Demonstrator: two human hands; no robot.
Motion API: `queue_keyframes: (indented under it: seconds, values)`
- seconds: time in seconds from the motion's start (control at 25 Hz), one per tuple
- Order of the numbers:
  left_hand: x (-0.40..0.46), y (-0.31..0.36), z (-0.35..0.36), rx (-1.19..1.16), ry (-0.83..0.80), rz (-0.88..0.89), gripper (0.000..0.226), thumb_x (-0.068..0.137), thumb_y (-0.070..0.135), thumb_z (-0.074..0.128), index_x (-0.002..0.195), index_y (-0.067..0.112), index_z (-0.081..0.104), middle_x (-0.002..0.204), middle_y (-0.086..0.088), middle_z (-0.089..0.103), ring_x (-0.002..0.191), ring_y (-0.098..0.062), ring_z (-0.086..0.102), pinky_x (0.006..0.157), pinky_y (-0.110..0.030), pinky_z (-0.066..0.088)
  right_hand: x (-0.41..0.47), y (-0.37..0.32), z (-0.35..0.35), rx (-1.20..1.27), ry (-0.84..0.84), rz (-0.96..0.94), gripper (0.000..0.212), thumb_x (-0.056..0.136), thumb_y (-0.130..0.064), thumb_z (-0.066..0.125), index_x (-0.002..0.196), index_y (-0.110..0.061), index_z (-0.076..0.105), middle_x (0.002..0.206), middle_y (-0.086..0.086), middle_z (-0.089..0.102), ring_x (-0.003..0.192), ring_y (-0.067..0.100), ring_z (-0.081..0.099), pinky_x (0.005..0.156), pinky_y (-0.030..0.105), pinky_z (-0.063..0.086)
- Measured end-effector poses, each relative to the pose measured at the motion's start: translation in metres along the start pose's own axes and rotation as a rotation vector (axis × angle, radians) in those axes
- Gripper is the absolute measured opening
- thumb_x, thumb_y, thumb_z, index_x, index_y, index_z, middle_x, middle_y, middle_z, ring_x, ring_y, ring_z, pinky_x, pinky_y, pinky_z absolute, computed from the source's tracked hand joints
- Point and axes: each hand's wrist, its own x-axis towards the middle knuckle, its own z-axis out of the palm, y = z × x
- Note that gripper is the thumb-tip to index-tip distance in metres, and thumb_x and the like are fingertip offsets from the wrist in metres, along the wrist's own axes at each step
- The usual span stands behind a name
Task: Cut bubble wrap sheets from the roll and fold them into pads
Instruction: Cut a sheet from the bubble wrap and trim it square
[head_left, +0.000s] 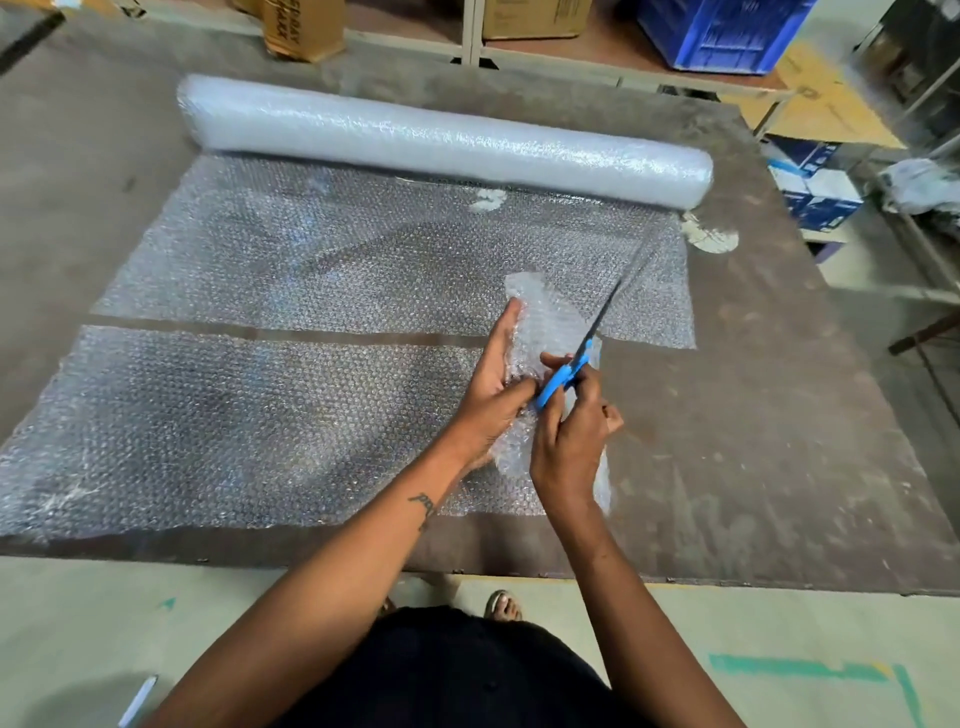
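we see one large brown tabletop (753, 415), scuffed and blotched with pale marks, its near edge running across the lower part of the view. below that edge lies a pale floor with teal tape marks (810, 670) near the right.

beyond the far edge: low shelving with two cardboard boxes (301, 26), one blue crate (727, 31) toward the far right corner, and a stack of blue-and-white boxes (815, 187) off the right edge.

bubble wrap, counted: one roll (441, 140) lying along the far edge, spanning most of the width; one unrolled stretch (363, 249) running from it toward us, flat on the tabletop; one cut sheet (234, 431) lying flat by the near edge, apart from the unrolled stretch by a narrow strip of bare table; one small piece (545, 317) raised off the surface between the hands, near the middle-right of the tabletop.

one pair of scissors (566, 374), blue handles, dark blades pointing toward the far right corner.

two hands. left hand (493, 384) holds the small piece, fingers laid along it and the thumb curled onto it. right hand (566, 441) grips the scissor handles, fingers curled round them; whether the blades stand apart we cannot tell, they are blurred.

two bare forearms reach in from the near edge; the left one bears a small tattoo (423, 506).
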Motion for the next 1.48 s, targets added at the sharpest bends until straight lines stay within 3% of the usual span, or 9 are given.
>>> queue_keyframes:
  seconds: [0.12,0.24,0.48,0.6,0.8,0.96,1.16,1.4,1.48]
  values:
    - [-0.015,-0.029,-0.035,-0.009,0.057,-0.155,0.096,0.094,-0.015,0.062,0.168,0.028,0.018,0.174,0.018,0.013,0.155,0.007,0.014,0.116,-0.013,0.032,-0.019,0.006,0.032,0.002,-0.173,0.059,0.027,0.109,-0.03,0.04,0.13,-0.023,0.056,0.126,-0.017,0.071,0.099,-0.004,0.062,0.093,0.041,0.029]
    - [-0.027,-0.062,-0.066,0.182,0.004,-0.244,0.105,0.091,-0.011,0.069,0.168,0.036,0.015,0.173,0.023,0.009,0.159,-0.002,0.011,0.122,-0.022,0.033,-0.039,0.023,0.061,-0.006,-0.306,0.125,0.026,0.11,-0.039,0.037,0.127,-0.026,0.052,0.112,-0.01,0.073,0.095,0.014,0.066,0.09,0.042,0.03]
    - [-0.032,-0.067,-0.084,0.251,-0.074,-0.35,0.112,0.089,0.02,0.082,0.164,0.051,0.006,0.175,0.018,-0.003,0.158,-0.009,0.0,0.127,-0.039,0.016,-0.057,0.038,0.081,-0.024,-0.377,0.172,0.014,0.115,-0.036,0.039,0.122,-0.028,0.048,0.109,-0.013,0.07,0.088,0.007,0.062,0.087,0.041,0.03]
    - [-0.031,-0.071,-0.089,0.307,-0.067,-0.387,0.111,0.091,0.012,0.078,0.165,0.051,0.004,0.174,0.016,-0.004,0.158,-0.014,0.0,0.126,-0.039,0.017,-0.057,0.044,0.081,-0.038,-0.389,0.142,0.022,0.114,-0.043,0.033,0.123,-0.029,0.048,0.105,-0.008,0.073,0.089,0.012,0.066,0.091,0.045,0.033]
    - [-0.036,-0.078,-0.1,0.653,-0.009,-0.316,0.098,0.096,0.01,0.073,0.168,0.032,0.01,0.168,0.008,0.005,0.153,-0.017,0.025,0.12,-0.02,0.022,-0.064,0.052,0.083,-0.086,-0.392,0.135,0.027,0.113,-0.042,0.029,0.121,-0.027,0.05,0.091,-0.008,0.068,0.078,0.01,0.06,0.086,0.043,0.03]
    - [-0.045,-0.097,-0.11,1.089,-0.003,-0.169,0.075,0.104,0.031,0.06,0.167,0.025,0.02,0.174,0.006,0.001,0.16,-0.025,0.018,0.128,-0.047,0.017,-0.065,0.049,0.087,-0.141,-0.426,0.15,0.015,0.114,-0.032,0.035,0.116,-0.028,0.049,0.093,-0.005,0.065,0.082,0.015,0.058,0.092,0.043,0.031]
    - [-0.052,-0.112,-0.116,1.397,-0.18,-0.088,0.069,0.106,0.047,0.019,0.168,0.021,0.003,0.177,-0.001,-0.004,0.163,-0.019,-0.002,0.132,-0.048,0.001,-0.066,0.039,0.091,-0.181,-0.503,0.103,0.017,0.114,-0.033,0.04,0.12,-0.023,0.052,0.094,-0.006,0.063,0.083,0.013,0.058,0.101,0.043,0.034]
    - [-0.057,-0.116,-0.129,1.28,-0.165,-0.069,0.066,0.109,0.044,0.025,0.169,0.024,0.004,0.176,0.003,-0.003,0.162,-0.015,-0.004,0.132,-0.05,0.004,-0.071,0.032,0.08,-0.176,-0.471,0.068,0.027,0.113,-0.034,0.044,0.129,-0.016,0.057,0.101,-0.006,0.062,0.086,0.012,0.057,0.102,0.043,0.036]
    - [-0.065,-0.118,-0.14,1.252,-0.147,-0.029,0.059,0.113,0.035,0.032,0.168,0.025,0.014,0.176,0.004,0.005,0.163,-0.015,0.003,0.132,-0.051,0.011,-0.075,0.031,0.071,-0.104,-0.44,0.13,0.028,0.112,-0.038,0.047,0.126,-0.017,0.059,0.102,-0.005,0.067,0.085,0.016,0.063,0.095,0.048,0.049]
